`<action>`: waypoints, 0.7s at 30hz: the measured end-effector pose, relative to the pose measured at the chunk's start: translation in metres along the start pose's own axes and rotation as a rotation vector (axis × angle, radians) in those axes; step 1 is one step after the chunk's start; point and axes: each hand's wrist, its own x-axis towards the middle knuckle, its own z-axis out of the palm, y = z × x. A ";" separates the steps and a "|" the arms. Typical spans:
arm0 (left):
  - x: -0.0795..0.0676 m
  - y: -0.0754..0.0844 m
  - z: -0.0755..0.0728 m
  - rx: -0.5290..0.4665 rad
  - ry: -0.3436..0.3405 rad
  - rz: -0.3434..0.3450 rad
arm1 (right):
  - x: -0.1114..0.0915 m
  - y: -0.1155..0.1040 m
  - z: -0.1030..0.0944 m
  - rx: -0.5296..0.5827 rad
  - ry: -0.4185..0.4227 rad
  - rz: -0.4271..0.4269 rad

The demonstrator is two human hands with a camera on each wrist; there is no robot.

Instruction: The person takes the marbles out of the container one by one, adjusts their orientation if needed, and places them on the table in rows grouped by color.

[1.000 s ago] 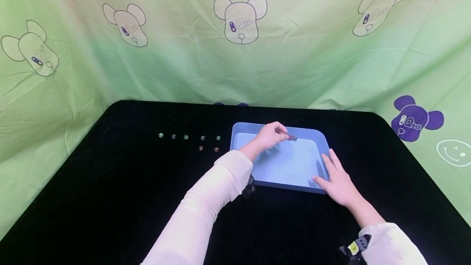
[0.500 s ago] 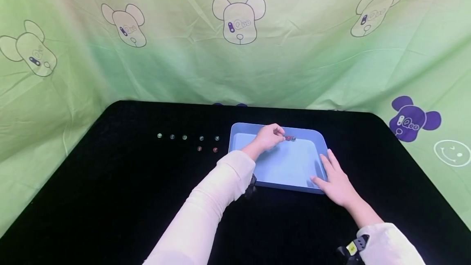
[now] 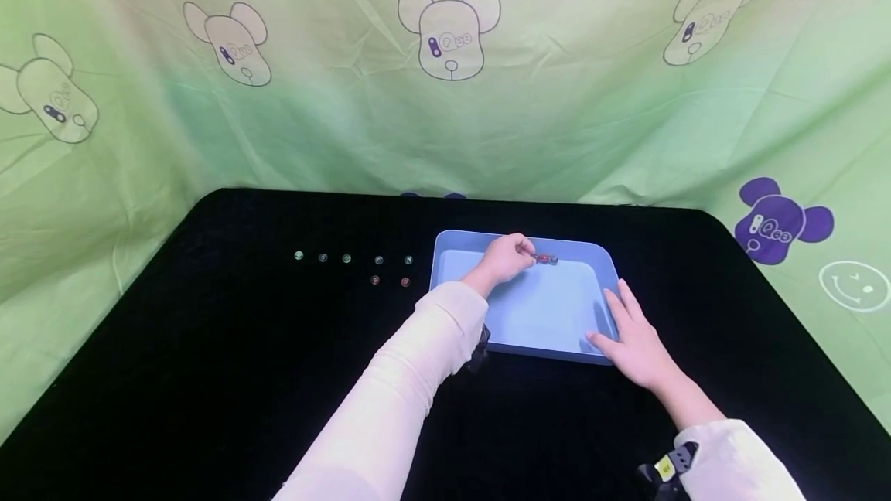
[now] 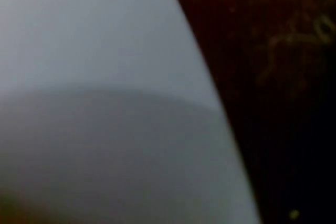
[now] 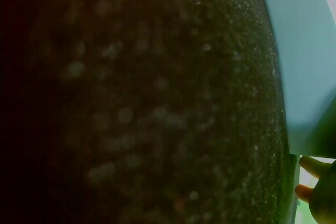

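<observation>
In the head view a shallow blue tray lies on the black table. Over its back part is my left hand, fingers curled, with a small dark round disc at its fingertips. Touching or close to that disc, a red disc and a grey disc form a short row along the tray's back. My right hand rests on the tray's right wall with fingers spread, holding nothing. In the right wrist view its fingers show at the lower right corner beside the tray wall.
Left of the tray, several small round glassy discs lie in a back row, with two reddish discs in front. A green printed cloth hangs behind the black table. The left wrist view is blurred, mostly a pale surface.
My left hand has shifted slightly left, and a third disc now shows between its fingertips and the red disc. My right hand stays on the tray wall. The head view has moved slightly.
</observation>
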 end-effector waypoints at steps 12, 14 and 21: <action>0.001 0.000 0.003 0.160 -0.019 0.025 | 0.000 -0.001 -0.001 0.003 0.004 -0.002; 0.002 0.000 0.004 0.189 -0.013 0.032 | 0.000 -0.001 0.000 0.003 0.004 -0.002; 0.003 -0.001 0.006 0.309 -0.012 0.061 | 0.000 0.001 0.001 0.004 -0.002 0.005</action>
